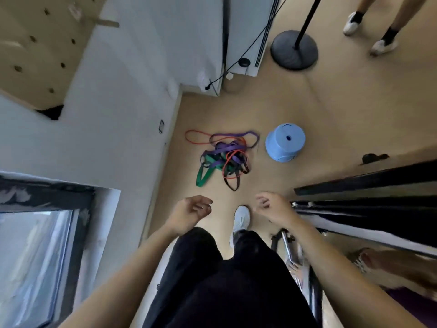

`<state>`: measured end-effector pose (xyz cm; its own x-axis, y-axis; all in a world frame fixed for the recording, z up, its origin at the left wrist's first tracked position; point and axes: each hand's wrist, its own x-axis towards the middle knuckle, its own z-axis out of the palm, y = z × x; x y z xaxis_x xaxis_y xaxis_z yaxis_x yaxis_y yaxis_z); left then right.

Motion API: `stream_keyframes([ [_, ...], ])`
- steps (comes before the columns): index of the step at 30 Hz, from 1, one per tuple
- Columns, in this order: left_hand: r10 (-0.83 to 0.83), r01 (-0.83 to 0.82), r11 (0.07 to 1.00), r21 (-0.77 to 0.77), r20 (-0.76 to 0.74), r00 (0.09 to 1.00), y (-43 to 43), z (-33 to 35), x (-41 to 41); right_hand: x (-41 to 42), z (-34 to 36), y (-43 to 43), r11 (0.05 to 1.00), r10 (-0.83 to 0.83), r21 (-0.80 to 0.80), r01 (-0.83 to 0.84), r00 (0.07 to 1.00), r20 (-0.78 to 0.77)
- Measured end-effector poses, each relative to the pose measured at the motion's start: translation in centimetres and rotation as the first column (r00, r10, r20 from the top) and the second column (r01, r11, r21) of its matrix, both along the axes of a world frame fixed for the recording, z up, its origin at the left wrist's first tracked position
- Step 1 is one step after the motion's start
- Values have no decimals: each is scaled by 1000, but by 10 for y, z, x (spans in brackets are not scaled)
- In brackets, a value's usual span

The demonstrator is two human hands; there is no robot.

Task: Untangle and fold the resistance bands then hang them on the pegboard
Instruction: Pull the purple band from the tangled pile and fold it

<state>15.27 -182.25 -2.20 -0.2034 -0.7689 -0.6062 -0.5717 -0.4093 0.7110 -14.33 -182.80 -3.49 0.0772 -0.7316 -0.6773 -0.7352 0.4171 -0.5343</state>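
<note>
A tangled heap of resistance bands (223, 155) lies on the tan floor: purple, green, orange and black loops wound together. A wooden pegboard (35, 50) with dark holes and a peg hangs on the white wall at upper left. My left hand (191, 213) and my right hand (272, 205) hover in the air nearer to me than the heap, fingers loosely curled, holding nothing. Neither hand touches the bands.
A blue upturned stool (285, 142) stands just right of the bands. A black round stand base (294, 49) with a pole sits farther back. Another person's feet (369, 31) are at the top right. Dark furniture (369, 185) runs along the right, a window (35, 245) at lower left.
</note>
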Motion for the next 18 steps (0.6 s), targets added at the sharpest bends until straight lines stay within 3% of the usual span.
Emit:
stream_keyframes([
  [9,119,-120,993,-12,-48,992,-146,-11,-34,-52,-4,-191,999,-4,33,6,998,-63],
  [18,135,-140,990,-32,-121,983,-308,-32,-43,-69,15,-356,998,-18,-64,13,997,-74],
])
